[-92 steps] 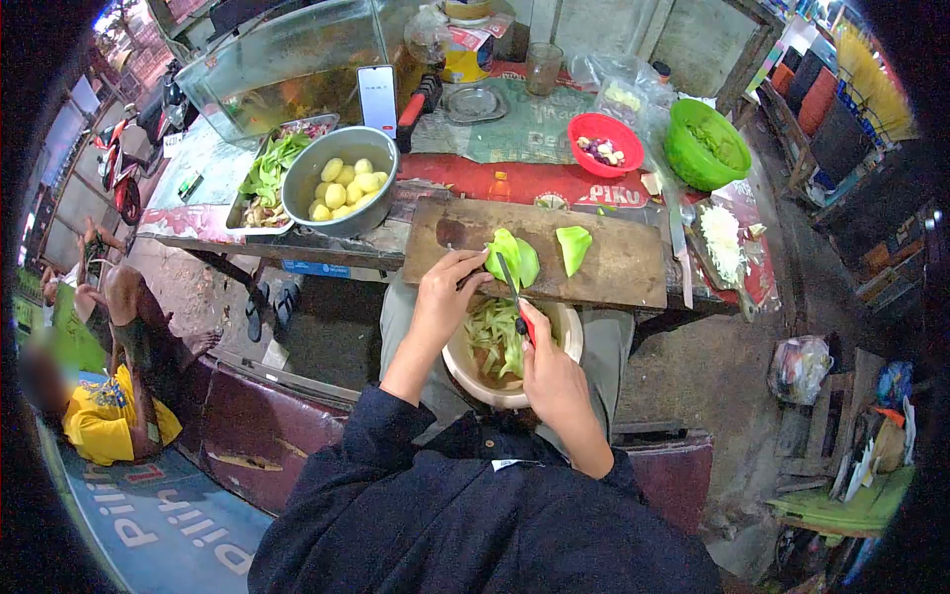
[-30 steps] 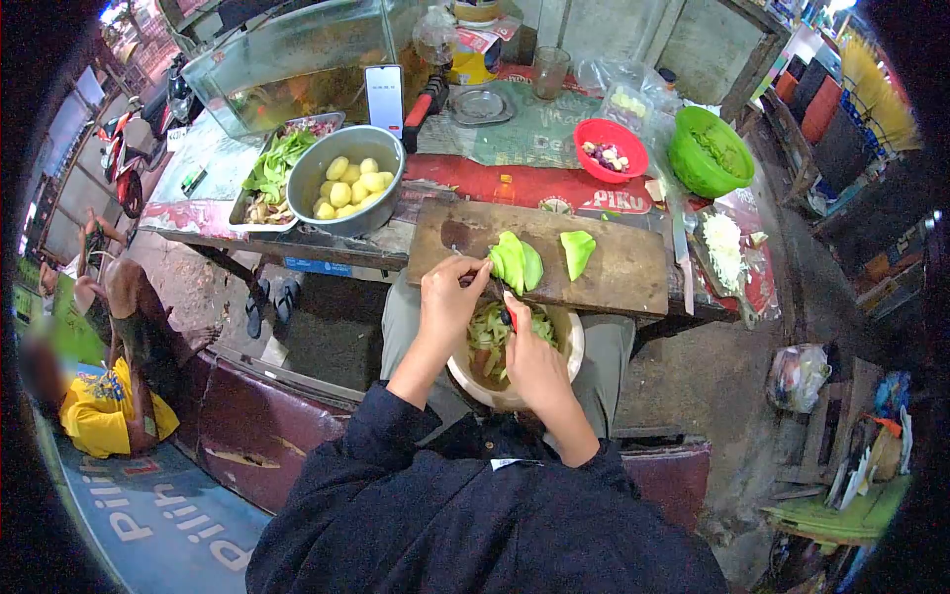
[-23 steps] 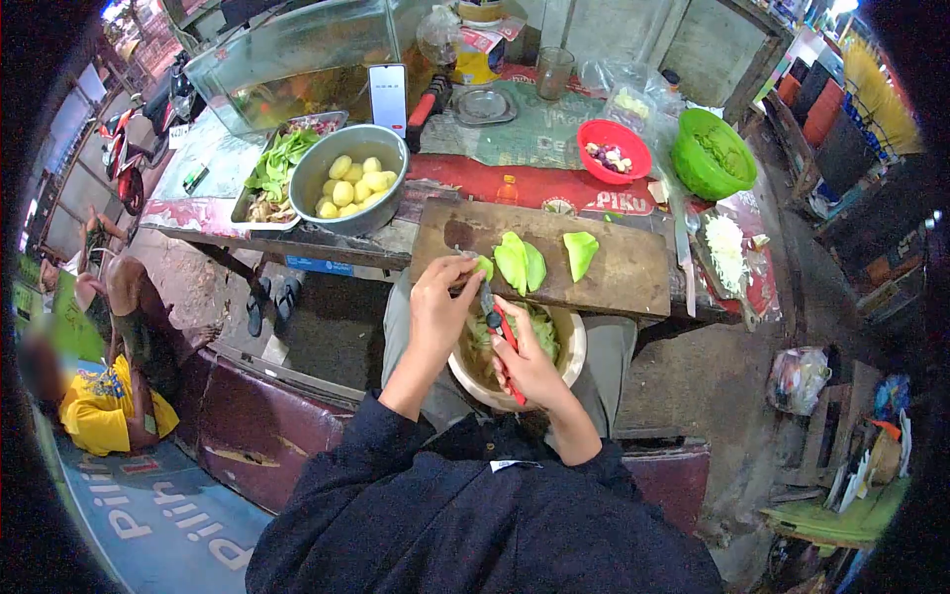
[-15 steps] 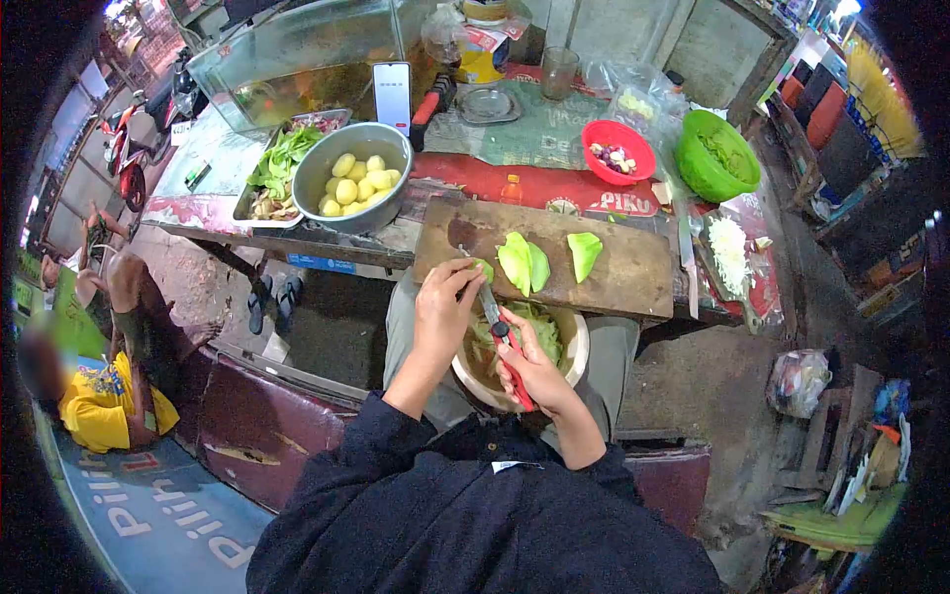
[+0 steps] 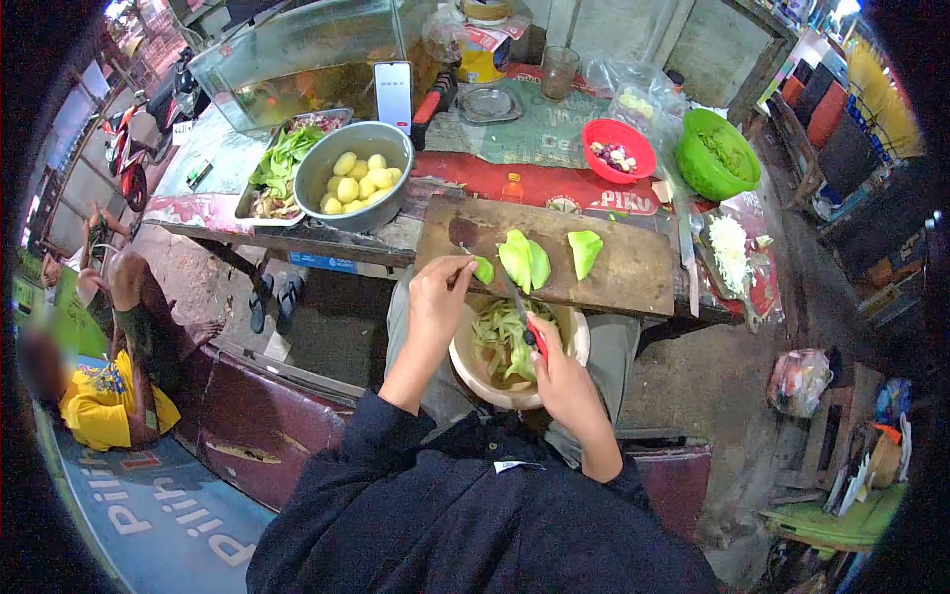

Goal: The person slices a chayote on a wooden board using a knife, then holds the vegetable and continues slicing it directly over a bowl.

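Note:
My left hand (image 5: pixel 436 293) pinches a small green vegetable piece (image 5: pixel 483 269) at the near edge of the wooden cutting board (image 5: pixel 623 272). My right hand (image 5: pixel 560 374) grips a red-handled knife (image 5: pixel 522 313), its blade angled up toward the board. Below both hands sits a beige bowl (image 5: pixel 567 327) of green peelings on my lap. Two larger green vegetable pieces (image 5: pixel 524 261) lie together on the board, and another green piece (image 5: pixel 584 251) lies to their right.
On the table stand a metal bowl of yellow potatoes (image 5: pixel 353 175), a tray of greens (image 5: pixel 277 170), a red bowl (image 5: pixel 617 148), a green bowl (image 5: pixel 716 153), a phone (image 5: pixel 394 93) and shredded cabbage (image 5: pixel 728 251). A person in a yellow shirt (image 5: pixel 91 411) sits at left.
My left hand has lifted a small green piece off to the left of the pile. My right hand with the knife swung back over the bowl, then right again.

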The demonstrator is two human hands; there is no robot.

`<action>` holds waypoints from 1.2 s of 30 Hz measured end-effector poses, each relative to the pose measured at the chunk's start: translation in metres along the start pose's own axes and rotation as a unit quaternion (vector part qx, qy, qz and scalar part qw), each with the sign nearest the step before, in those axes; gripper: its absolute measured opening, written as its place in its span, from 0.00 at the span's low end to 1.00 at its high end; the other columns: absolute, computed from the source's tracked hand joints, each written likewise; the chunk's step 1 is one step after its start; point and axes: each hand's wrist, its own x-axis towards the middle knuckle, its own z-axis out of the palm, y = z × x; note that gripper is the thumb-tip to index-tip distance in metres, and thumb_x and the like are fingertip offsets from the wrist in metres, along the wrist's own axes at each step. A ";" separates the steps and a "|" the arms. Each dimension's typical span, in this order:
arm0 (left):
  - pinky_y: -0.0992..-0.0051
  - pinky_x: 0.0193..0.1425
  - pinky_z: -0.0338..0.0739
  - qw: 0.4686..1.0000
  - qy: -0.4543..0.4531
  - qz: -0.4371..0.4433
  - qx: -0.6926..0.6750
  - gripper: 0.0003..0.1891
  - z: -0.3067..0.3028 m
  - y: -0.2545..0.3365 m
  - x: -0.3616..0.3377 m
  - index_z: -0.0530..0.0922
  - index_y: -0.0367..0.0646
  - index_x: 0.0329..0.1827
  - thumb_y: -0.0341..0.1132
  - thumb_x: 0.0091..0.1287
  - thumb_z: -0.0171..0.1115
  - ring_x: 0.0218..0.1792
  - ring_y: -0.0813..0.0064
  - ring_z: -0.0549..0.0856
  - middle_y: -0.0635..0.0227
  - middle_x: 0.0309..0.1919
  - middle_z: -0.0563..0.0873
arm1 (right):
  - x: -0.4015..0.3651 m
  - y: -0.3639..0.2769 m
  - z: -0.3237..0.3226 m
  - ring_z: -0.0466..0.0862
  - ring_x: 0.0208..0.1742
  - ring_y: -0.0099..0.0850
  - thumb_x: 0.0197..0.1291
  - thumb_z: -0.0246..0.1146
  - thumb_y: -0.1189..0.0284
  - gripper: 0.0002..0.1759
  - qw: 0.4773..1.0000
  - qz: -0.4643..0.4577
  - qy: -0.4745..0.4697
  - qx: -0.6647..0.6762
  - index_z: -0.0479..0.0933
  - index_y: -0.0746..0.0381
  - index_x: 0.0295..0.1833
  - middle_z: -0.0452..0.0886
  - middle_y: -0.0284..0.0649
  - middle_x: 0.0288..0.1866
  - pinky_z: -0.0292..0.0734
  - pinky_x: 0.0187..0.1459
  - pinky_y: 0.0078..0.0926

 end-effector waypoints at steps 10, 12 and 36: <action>0.72 0.43 0.86 1.000 -0.008 -0.012 -0.026 0.08 0.012 0.000 0.000 0.89 0.35 0.46 0.28 0.67 0.72 0.40 0.67 0.92 0.56 0.43 0.91 | 0.015 0.004 0.007 0.83 0.53 0.65 0.78 0.49 0.72 0.29 0.988 -0.091 0.115 -0.055 0.55 0.47 0.81 0.82 0.64 0.57 0.78 0.52 0.59; 0.73 0.43 0.86 0.999 -0.007 -0.001 -0.042 0.08 0.015 -0.002 0.000 0.89 0.35 0.46 0.28 0.67 0.72 0.39 0.68 0.92 0.56 0.43 0.91 | 0.014 0.000 0.010 0.83 0.52 0.65 0.78 0.49 0.72 0.29 0.992 -0.065 0.086 -0.058 0.55 0.47 0.81 0.82 0.65 0.55 0.78 0.52 0.59; 0.73 0.38 0.83 1.000 -0.023 0.008 0.017 0.07 0.016 -0.002 0.006 0.90 0.35 0.41 0.29 0.64 0.75 0.31 0.68 0.89 0.57 0.34 0.89 | 0.026 -0.016 0.049 0.85 0.44 0.67 0.70 0.50 0.79 0.38 0.993 -0.059 0.070 -0.069 0.48 0.56 0.84 0.81 0.69 0.47 0.79 0.49 0.63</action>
